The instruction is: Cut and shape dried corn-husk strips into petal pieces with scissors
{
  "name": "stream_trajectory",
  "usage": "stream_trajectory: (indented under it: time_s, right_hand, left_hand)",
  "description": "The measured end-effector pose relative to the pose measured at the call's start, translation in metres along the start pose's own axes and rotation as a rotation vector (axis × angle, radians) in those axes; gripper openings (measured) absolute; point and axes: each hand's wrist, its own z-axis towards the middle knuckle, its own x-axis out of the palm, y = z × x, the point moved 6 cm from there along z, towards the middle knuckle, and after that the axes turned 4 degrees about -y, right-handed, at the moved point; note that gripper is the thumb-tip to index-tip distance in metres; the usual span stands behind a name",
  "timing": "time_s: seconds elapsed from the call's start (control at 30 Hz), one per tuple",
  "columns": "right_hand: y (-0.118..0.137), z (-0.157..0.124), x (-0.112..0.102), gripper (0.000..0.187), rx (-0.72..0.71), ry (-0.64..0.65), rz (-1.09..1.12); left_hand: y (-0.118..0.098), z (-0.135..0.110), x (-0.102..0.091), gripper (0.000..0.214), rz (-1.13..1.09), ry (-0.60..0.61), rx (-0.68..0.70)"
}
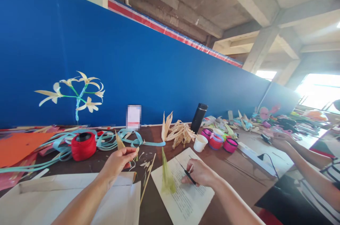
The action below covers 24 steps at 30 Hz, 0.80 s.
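My left hand (119, 161) hovers over the brown table (233, 172) with its fingers pinched on a small dry husk strip (119, 143) that points up. My right hand (200, 172) rests on a printed sheet of paper (183, 196) and is closed round a thin black tool (187, 173). A pale green husk piece (167, 177) lies on that sheet between my hands. A thin stick (147, 179) and small husk scraps lie by the sheet's left edge.
A red thread spool (83, 146), light blue ribbon (138, 139), a husk pile (180, 132), a white cup (200, 143), pink tape rolls (230, 145) and a black flask (198, 117) stand behind. White paper (79, 196) lies in front. Another person's arms (294, 150) work at the right. Husk flowers (77, 94) hang on the blue wall.
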Motion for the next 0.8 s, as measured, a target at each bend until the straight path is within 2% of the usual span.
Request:
stream_trajectory:
  time_s: [0.07, 0.17, 0.23, 0.53, 0.8]
  right_hand:
    - [0.001, -0.004, -0.003, 0.036, 0.006, -0.030, -0.075]
    - [0.007, -0.011, -0.013, 0.041, -0.003, -0.164, -0.245]
    - [0.009, -0.015, -0.015, 0.041, 0.005, -0.196, -0.305]
    - [0.004, -0.012, -0.010, 0.038, -0.025, -0.067, -0.268]
    - [0.020, -0.020, -0.015, 0.030, -0.071, -0.071, -0.332]
  left_hand:
    - [0.001, 0.000, 0.000, 0.045, 0.005, -0.002, -0.001]
    - [-0.001, -0.001, 0.001, 0.045, 0.011, -0.009, 0.000]
    - [-0.004, -0.003, 0.002, 0.044, 0.014, -0.008, 0.011]
    - [-0.005, -0.003, 0.003, 0.044, 0.031, -0.010, 0.025]
    - [-0.009, -0.006, 0.003, 0.044, 0.028, -0.009, 0.026]
